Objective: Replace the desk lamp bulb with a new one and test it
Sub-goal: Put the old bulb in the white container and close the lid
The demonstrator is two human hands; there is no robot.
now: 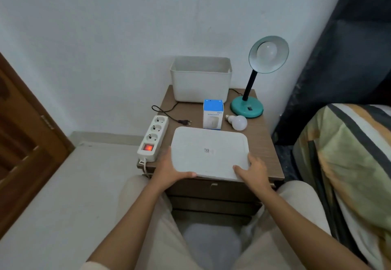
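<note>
A teal desk lamp (247, 107) stands at the back right of the brown bedside table (261, 140), with a white bulb (267, 51) in its shade, unlit. A loose white bulb (238, 122) lies in front of the lamp base, beside a blue and white bulb box (212, 114). The lamp's black plug (184, 122) lies unplugged on the table. A flat white lid (209, 152) is at the table's front. My left hand (173, 169) grips its near left corner and my right hand (252, 169) its near right corner.
A white power strip (152, 137) with a lit red switch lies along the table's left edge. An open white bin (200, 78) stands at the back against the wall. A bed with a striped cover (347, 164) is on the right, a wooden door (27, 142) on the left.
</note>
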